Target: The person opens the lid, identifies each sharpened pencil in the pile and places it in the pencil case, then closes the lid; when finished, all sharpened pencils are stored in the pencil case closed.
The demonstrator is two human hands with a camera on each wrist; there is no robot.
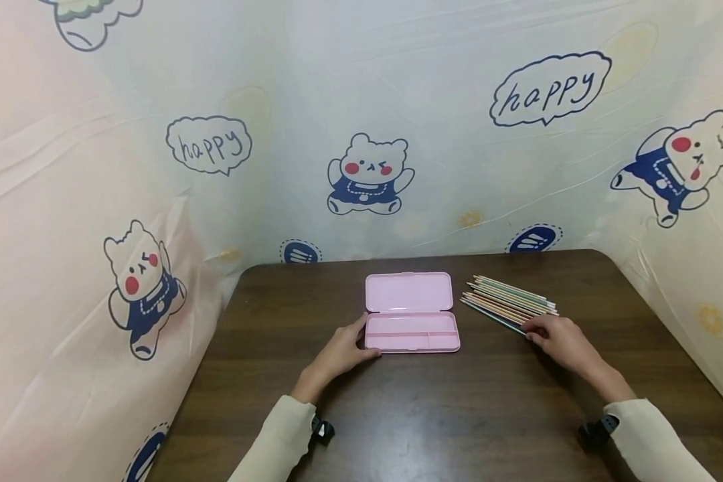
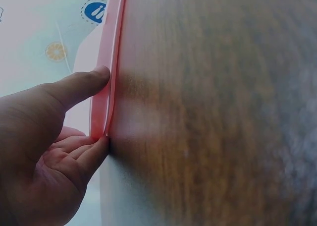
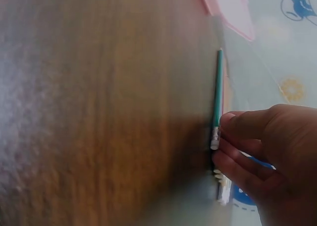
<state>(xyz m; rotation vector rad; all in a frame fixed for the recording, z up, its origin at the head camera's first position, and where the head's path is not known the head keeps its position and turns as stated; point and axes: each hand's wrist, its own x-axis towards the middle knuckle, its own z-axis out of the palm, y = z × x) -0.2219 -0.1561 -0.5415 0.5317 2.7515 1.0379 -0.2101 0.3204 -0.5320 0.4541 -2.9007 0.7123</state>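
An open pink pencil case [image 1: 411, 323] lies on the table with its lid [image 1: 408, 292] tipped back behind it; its divided tray holds nothing. My left hand [image 1: 341, 349] grips the case's left end, thumb along the front edge and fingers at the side, as the left wrist view also shows. Right of the case, several pencils [image 1: 509, 296] lie side by side at a slant. At their near right end my right hand [image 1: 563, 343] pinches the teal pencil [image 3: 218, 94] near its eraser end, between thumb and fingers. The other pencils are partly hidden behind that hand in the right wrist view.
The dark wooden table [image 1: 410, 408] has rounded far corners. A pale curtain [image 1: 361, 80] printed with bears and speech bubbles hangs behind it and along both sides. A black strap device [image 1: 598, 430] sits at the right wrist, another [image 1: 323, 430] at the left.
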